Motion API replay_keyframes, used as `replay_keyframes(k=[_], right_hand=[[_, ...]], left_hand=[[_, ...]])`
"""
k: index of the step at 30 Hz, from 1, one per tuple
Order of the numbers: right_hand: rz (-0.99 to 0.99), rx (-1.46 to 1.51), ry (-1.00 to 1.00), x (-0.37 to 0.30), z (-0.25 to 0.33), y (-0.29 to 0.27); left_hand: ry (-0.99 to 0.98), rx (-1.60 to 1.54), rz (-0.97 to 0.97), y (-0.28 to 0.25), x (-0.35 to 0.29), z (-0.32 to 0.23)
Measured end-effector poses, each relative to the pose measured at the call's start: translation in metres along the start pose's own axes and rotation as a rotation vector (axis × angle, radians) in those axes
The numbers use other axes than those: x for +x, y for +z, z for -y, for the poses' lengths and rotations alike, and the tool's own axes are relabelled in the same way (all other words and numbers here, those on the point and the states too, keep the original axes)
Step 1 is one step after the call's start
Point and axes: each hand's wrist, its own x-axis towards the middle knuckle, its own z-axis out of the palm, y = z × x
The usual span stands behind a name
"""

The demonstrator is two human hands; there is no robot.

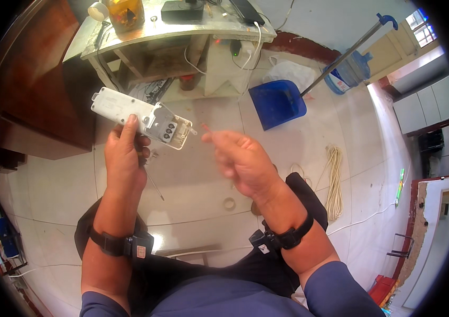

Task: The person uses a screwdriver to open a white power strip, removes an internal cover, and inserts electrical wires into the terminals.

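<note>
In my left hand (122, 150) is a white power strip (114, 105), held tilted in front of me with the thumb on top. Its right end has an uncovered compartment (167, 129) with three round dark terminals. Below that hand, a thin metal shaft (155, 182) like a screwdriver's slants down; whether my fingers hold its handle is hard to see. My right hand (243, 161), slightly blurred, is closed in a pinch just right of the open compartment. A small reddish tip (206, 127) shows at its fingertips, too blurred to name.
Ahead stands a worktable (182, 29) with a jar and cables. A blue dustpan (280, 103) with a long handle and a water bottle (348, 74) are at the far right. Coiled cream cable (334, 182) and a tape roll (228, 204) lie on the tiles. A wooden cabinet (34, 79) is at left.
</note>
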Motion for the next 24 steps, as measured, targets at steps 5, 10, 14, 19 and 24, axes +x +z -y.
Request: replay_keyframes(k=[5,10,14,19,24], right_hand=[[0.003,0.017,0.007,-0.0014,0.0023,0.0018],[-0.006,0.002,-0.005,0.0003,-0.0004,0.0001],[-0.035,-0.019,0.006,-0.0002,0.0006,0.0005],[-0.040,-0.012,-0.001,0.0005,-0.0006,-0.0008],[-0.033,-0.022,-0.027,0.0007,-0.0020,-0.0012]], left_hand=[[0.007,0.003,0.012,0.0007,-0.0011,-0.0016],[0.020,0.022,0.018,-0.0008,-0.0009,-0.0007],[0.023,0.026,0.027,-0.0009,-0.0007,0.0002],[0.024,0.036,0.036,-0.0005,-0.0014,0.0003],[0.022,0.030,0.036,0.0004,-0.0015,-0.0005]])
